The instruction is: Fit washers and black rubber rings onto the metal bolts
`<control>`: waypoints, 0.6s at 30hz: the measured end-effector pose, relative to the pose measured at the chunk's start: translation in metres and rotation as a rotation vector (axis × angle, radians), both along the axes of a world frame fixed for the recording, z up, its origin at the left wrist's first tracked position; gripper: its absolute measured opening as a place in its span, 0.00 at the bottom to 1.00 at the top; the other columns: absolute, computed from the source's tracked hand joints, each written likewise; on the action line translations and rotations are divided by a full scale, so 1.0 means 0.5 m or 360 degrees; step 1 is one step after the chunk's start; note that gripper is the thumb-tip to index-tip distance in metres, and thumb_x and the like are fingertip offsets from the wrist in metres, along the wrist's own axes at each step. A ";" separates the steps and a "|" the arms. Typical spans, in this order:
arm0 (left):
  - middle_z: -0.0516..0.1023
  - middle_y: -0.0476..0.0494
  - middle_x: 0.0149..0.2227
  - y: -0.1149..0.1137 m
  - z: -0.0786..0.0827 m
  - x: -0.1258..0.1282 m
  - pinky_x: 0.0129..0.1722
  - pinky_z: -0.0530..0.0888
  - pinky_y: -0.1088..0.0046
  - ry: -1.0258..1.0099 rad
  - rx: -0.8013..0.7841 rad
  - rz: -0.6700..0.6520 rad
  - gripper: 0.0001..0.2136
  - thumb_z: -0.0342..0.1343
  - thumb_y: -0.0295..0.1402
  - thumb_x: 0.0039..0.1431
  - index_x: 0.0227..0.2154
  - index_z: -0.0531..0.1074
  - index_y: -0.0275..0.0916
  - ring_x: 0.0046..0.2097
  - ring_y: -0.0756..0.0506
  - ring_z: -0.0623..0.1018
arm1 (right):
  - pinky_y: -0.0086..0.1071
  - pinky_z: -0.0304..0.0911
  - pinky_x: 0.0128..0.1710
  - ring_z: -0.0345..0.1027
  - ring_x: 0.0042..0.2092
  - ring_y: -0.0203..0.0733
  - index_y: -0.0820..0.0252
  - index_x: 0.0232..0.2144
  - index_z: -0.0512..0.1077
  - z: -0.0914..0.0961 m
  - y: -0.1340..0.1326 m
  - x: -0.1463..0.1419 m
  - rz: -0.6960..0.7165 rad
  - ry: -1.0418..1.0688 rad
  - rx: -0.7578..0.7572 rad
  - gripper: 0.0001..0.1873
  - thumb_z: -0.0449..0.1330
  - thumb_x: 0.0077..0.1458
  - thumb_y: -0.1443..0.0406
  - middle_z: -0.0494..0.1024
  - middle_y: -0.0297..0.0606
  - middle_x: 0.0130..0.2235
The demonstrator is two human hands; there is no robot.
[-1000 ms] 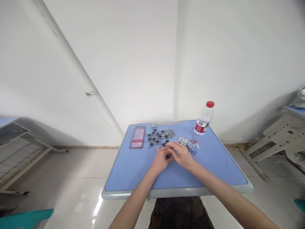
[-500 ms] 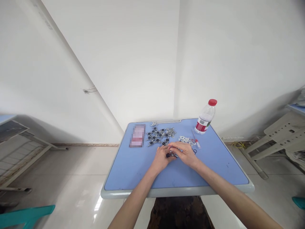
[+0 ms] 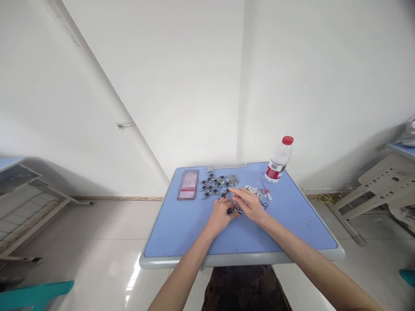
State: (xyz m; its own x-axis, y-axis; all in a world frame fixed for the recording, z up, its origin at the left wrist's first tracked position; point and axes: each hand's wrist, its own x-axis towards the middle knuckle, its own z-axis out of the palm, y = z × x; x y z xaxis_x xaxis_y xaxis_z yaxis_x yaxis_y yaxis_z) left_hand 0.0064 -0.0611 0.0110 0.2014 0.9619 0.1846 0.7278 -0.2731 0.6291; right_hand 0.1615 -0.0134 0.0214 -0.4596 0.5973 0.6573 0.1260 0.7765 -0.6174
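Note:
Close to the middle of the blue table, my left hand (image 3: 221,214) is closed around a small metal fitting (image 3: 235,210) with a dark part. Fingers cover much of the fitting, so its full shape is hidden. Just right of it and slightly above, my right hand (image 3: 252,206) has its index finger stretched out and its thumb apart, with no held thing visible. Beyond both hands lies a cluster of similar metal fittings with black round parts (image 3: 215,184). A pile of flat, pale metal plates (image 3: 254,190) and a few black rings (image 3: 265,206) lie beside my right hand.
A water bottle with a red cap (image 3: 279,162) stands at the table's back right. Near it lies a screwdriver (image 3: 269,195) with a red and clear handle. A phone-like, pixelated object (image 3: 188,185) lies at the left. Loose screws (image 3: 232,179) lie behind the fittings.
My right hand's fingers have lifted off the fitting and spread, where they were pinched over it before. My left hand keeps its hold in nearly the same place.

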 end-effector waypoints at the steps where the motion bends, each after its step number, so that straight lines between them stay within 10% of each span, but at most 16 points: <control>1: 0.78 0.44 0.39 0.000 0.000 0.000 0.44 0.62 0.64 0.0002 -0.0009 -0.0003 0.04 0.59 0.32 0.56 0.33 0.78 0.41 0.43 0.41 0.73 | 0.37 0.69 0.41 0.71 0.38 0.41 0.54 0.56 0.67 0.002 0.000 0.002 0.0040 -0.0028 0.0030 0.18 0.48 0.66 0.65 0.76 0.39 0.36; 18: 0.77 0.45 0.44 -0.002 0.000 0.003 0.44 0.62 0.65 -0.0012 -0.0042 0.0033 0.03 0.61 0.31 0.55 0.33 0.77 0.41 0.44 0.42 0.72 | 0.37 0.66 0.43 0.72 0.39 0.42 0.55 0.39 0.75 0.023 -0.009 0.001 0.0020 0.0008 -0.0136 0.09 0.55 0.63 0.63 0.79 0.37 0.35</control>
